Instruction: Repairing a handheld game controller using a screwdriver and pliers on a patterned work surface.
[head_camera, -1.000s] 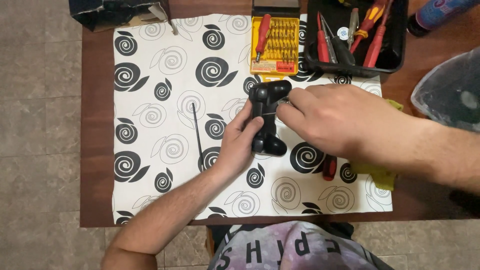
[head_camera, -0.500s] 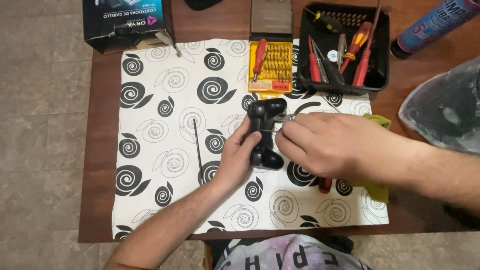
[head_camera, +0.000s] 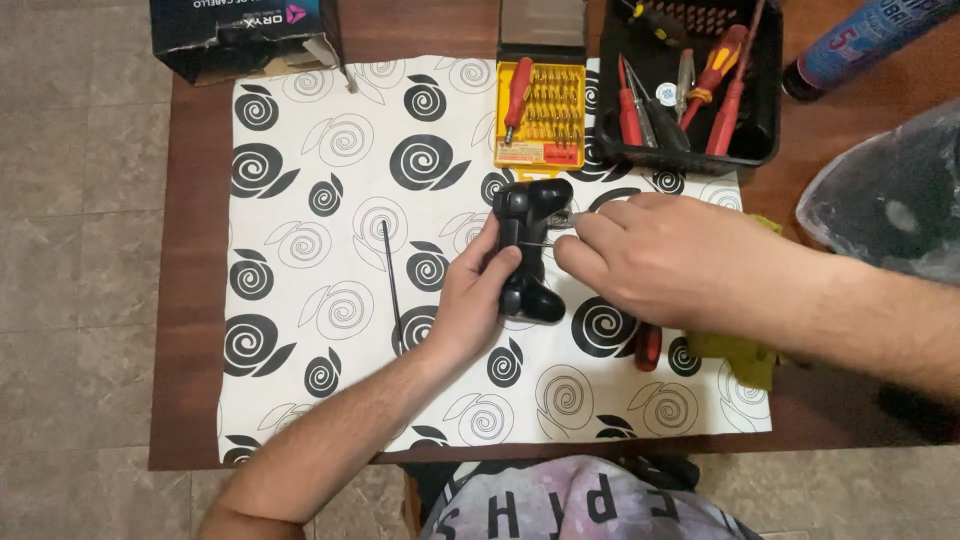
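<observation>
Left hand (head_camera: 478, 296) grips black controller (head_camera: 528, 245); right hand (head_camera: 650, 258) pinches tool.

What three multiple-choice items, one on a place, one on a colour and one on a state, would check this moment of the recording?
1. Where does the yellow bit set lie?
A. on the floor
B. on the patterned sheet, left of the black tool tray
C. inside the plastic bag

2. What colour is the game controller?
A. white
B. red
C. black

3. What is the left hand doing?
A. gripping the controller
B. lying flat on the table
C. holding the thin black rod

Answers:
1 B, the set sits on the sheet's top edge beside the tray.
2 C, its whole shell is black.
3 A, the fingers wrap the controller while the right hand works a thin tool at it.
</observation>
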